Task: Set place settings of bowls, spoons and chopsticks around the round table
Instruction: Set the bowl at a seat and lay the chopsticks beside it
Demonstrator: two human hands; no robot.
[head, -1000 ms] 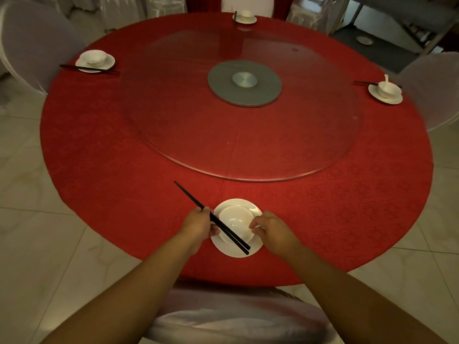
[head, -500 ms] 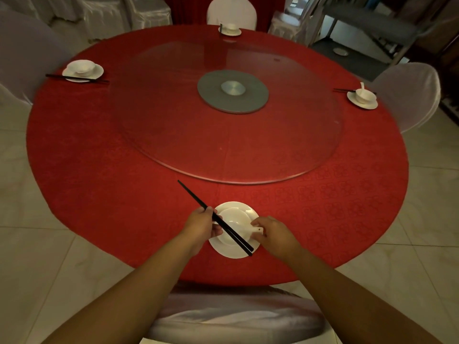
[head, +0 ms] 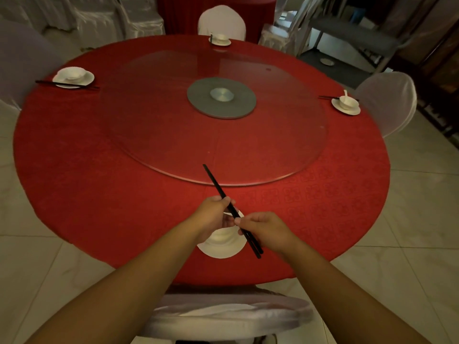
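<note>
- My left hand (head: pixel 214 214) pinches the black chopsticks (head: pixel 232 211) mid-shaft, tips angled up toward the glass turntable (head: pixel 154 135).
- My right hand (head: pixel 267 230) grips their lower end.
- Both held over the near white plate (head: pixel 223 248) and bowl (head: pixel 222 235) at the red table (head: pixel 74 184) edge.
- Three other settings already laid: left (head: pixel 73 76), far (head: pixel 219 39), right (head: pixel 346 104).

Bare red cloth (head: pixel 104 184) flanks the near saucer (head: pixel 221 249); glass turntable (head: pixel 285 135) lies beyond.
</note>
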